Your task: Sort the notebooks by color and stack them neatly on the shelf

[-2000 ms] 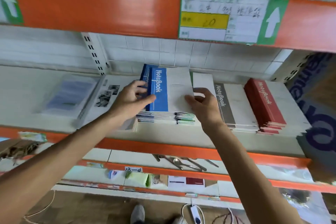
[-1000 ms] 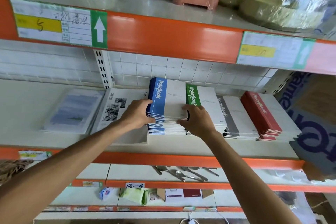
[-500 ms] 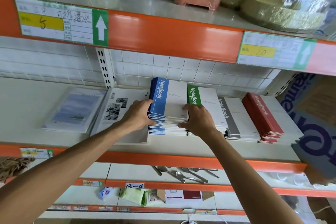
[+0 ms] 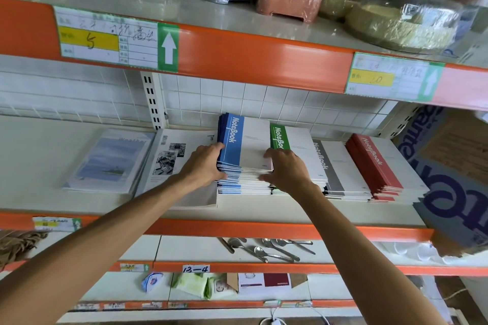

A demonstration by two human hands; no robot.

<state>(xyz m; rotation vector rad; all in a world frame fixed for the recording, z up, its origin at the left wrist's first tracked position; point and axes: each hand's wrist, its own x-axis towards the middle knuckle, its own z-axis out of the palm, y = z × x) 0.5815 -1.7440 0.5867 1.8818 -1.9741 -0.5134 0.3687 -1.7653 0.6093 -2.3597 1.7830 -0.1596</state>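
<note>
Both hands — left hand (image 4: 204, 166), right hand (image 4: 286, 170) — grasped the blue notebook stack (image 4: 244, 163) on the shelf (image 4: 264, 208) beside the green stack (image 4: 295, 145); squaring its edges evenly seemed wisest.

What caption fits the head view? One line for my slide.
Both hands, left and right, square the blue notebook stack beside green, grey and red stacks.
</note>
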